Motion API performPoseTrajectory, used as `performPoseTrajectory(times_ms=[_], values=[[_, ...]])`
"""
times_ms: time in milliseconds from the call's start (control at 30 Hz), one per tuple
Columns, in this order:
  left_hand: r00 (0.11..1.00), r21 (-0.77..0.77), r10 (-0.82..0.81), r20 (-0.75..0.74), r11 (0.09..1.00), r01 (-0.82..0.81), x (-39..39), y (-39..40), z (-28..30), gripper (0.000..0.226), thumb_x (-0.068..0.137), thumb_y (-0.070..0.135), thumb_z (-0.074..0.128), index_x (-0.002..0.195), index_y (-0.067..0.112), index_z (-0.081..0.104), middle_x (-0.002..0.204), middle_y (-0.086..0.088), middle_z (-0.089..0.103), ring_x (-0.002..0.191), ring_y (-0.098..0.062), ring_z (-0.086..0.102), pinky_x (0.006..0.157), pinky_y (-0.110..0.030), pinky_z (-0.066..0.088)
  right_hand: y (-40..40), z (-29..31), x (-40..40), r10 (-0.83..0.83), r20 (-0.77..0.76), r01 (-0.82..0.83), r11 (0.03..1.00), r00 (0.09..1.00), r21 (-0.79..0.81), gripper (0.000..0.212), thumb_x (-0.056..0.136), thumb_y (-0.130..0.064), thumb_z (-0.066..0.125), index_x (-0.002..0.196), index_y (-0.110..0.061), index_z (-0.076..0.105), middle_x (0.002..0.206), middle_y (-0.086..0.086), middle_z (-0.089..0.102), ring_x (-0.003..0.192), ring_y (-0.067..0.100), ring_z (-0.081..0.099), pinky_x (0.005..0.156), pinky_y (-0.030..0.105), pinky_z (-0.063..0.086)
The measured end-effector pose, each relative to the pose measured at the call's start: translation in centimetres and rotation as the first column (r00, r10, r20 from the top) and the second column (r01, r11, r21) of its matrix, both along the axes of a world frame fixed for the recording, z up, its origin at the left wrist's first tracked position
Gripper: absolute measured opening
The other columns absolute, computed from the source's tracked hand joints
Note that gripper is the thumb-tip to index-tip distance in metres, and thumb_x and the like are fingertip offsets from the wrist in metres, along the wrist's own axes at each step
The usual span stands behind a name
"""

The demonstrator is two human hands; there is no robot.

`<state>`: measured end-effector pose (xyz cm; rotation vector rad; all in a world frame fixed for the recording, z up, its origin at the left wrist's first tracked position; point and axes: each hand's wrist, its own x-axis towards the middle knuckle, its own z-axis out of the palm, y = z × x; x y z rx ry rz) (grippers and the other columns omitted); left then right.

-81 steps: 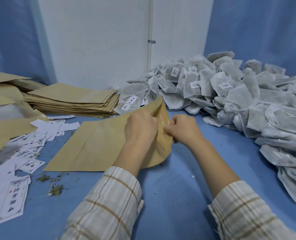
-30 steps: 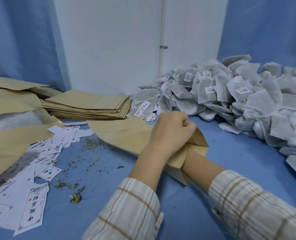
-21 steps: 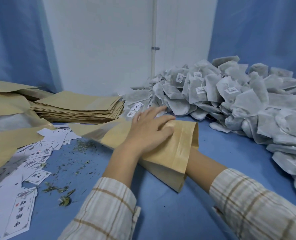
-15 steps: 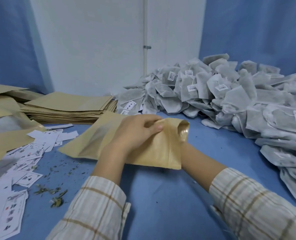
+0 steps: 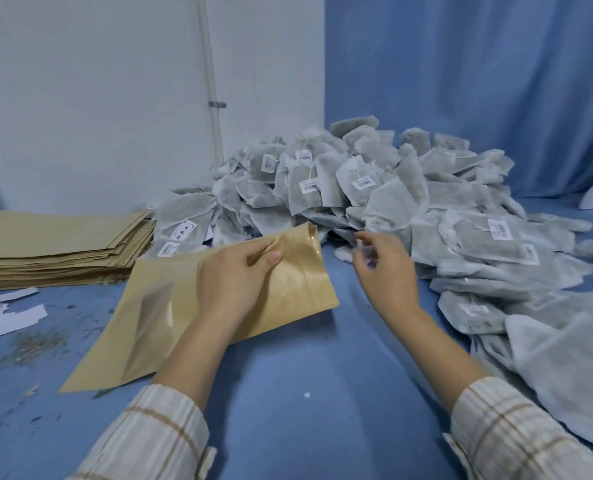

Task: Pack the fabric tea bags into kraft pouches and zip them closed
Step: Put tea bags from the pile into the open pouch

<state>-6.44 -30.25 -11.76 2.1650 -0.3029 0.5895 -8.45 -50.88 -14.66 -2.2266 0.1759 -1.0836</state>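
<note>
One pouch: the kraft pouch [image 5: 219,299] lies slanted on the blue table [image 5: 316,393], mouth end toward the tea bags, its window panel facing up.
Left hand: your left hand [image 5: 234,282] pinches the top layer of the pouch near the zip strip, thumb and fingers curled on the paper, lifting the mouth a little.
Right hand: your right hand [image 5: 383,268] hangs just past the pouch mouth, apart from it, fingers loosely bent and blurred, grasping nothing that shows.
What changed: half a second ago your right forearm was buried inside the pouch; now it is out and heading for the pile.
Meaning: by my reading the pouch has been spread open inside and is ready to fill; no bag is in it yet, and the zip stays undone.
Tea bags: the heap of fabric tea bags [image 5: 374,188] sits just beyond your right fingertips, the nearest ones almost within touch.
Also different: the pouch now lies flatter and further left than it did, no longer bulged round your arm.
Around: the stack of flat pouches [image 5: 56,244] rests at far left, with paper labels [image 5: 7,317] and loose tea crumbs [image 5: 35,344] nearby.
</note>
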Motion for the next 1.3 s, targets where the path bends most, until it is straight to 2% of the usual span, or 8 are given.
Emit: performPoseTrajectory(times_ms=[233,367,533,667,933,1133,1233,1300], values=[[1.0,-0.08,0.011,0.006,0.997,-0.01,3.6,-4.2,-0.2,0.026,0.084,0.045,0.063,0.108,0.036,0.069,0.11,0.011,0.069,0.106,-0.007,0.057,0.094,-0.02,0.036,-5.4,2.0,4.6,-0.136,-0.219,0.121,0.989,0.966,-0.083,0.088,0.083,-0.038,0.065,0.149,-0.024,0.008,0.155,0.004,0.016,0.132,0.03,0.031,0.106,0.039,0.032],[0.999,-0.135,-0.041,-0.016,0.99,0.039,4.9,-5.1,-0.8,0.024,0.082,0.043,0.067,0.105,0.036,0.07,0.107,0.015,0.069,0.09,0.011,0.049,0.078,-0.003,0.031,-6.1,2.0,6.5,-0.292,-0.234,0.21,0.924,0.927,-0.32,0.059,0.094,-0.036,0.048,0.146,-0.031,0.021,0.144,0.002,0.037,0.117,0.032,0.04,0.093,0.034,0.035],[0.996,-0.194,-0.069,-0.049,0.979,0.058,6.0,-5.0,-0.9,0.021,0.082,0.04,0.068,0.103,0.038,0.07,0.103,0.023,0.066,0.077,0.031,0.044,0.076,0.005,0.03,-5.5,3.7,6.0,-0.189,0.193,0.162,0.976,0.963,0.146,0.03,0.095,-0.031,0.046,0.12,-0.016,0.054,0.089,0.007,0.06,0.097,0.026,0.053,0.067,0.023,0.028],[0.998,-0.226,-0.058,-0.033,0.973,0.049,6.0,-4.4,-0.5,0.021,0.082,0.039,0.068,0.102,0.038,0.071,0.091,0.027,0.066,0.075,0.033,0.044,0.072,0.008,0.029,-4.2,6.0,5.5,-0.233,0.39,-0.059,0.791,0.891,0.609,0.035,0.093,-0.037,0.048,0.119,-0.014,0.049,0.067,-0.016,0.052,0.058,-0.013,0.051,0.056,0.004,0.037],[0.999,-0.315,-0.053,0.0,0.948,0.051,5.8,-3.9,0.3,0.024,0.08,0.04,0.069,0.104,0.036,0.071,0.099,0.022,0.068,0.076,0.033,0.044,0.07,0.009,0.028,-0.2,5.1,5.3,0.354,0.1,-0.286,0.526,0.93,0.801,0.021,0.089,-0.017,0.056,0.105,-0.005,0.051,0.073,0.004,0.061,0.044,0.01,0.058,0.038,0.016,0.042],[0.996,-0.237,-0.089,0.029,0.967,0.094,5.9,-3.6,0.7,0.022,0.079,0.038,0.071,0.101,0.034,0.072,0.1,0.018,0.07,0.078,0.026,0.049,0.068,0.007,0.03,0.5,3.9,5.2,0.638,-0.423,-0.483,0.767,0.644,0.422,0.025,0.092,-0.022,0.051,0.087,-0.002,0.066,0.074,0.001,0.054,0.065,0.011,0.046,0.057,0.02,0.037],[0.996,-0.25,-0.083,0.006,0.965,0.082,6.0,-3.5,0.6,0.021,0.079,0.038,0.071,0.1,0.035,0.072,0.09,0.022,0.068,0.073,0.03,0.047,0.065,0.006,0.03,-0.3,4.3,5.3,0.484,-0.263,-0.373,0.847,0.835,0.378,0.032,0.092,-0.031,0.053,0.064,-0.018,0.062,0.061,-0.011,0.058,0.057,0.006,0.05,0.056,0.02,0.038],[0.997,-0.267,-0.077,-0.005,0.961,0.073,6.1,-3.7,0.3,0.021,0.08,0.037,0.07,0.101,0.034,0.072,0.082,0.026,0.064,0.072,0.032,0.045,0.064,0.007,0.03,-1.6,4.0,5.9,0.06,-0.163,-0.047,0.996,0.985,0.081,0.016,0.089,-0.028,0.057,0.098,-0.022,0.067,0.099,-0.005,0.066,0.092,0.011,0.056,0.077,0.02,0.039]])
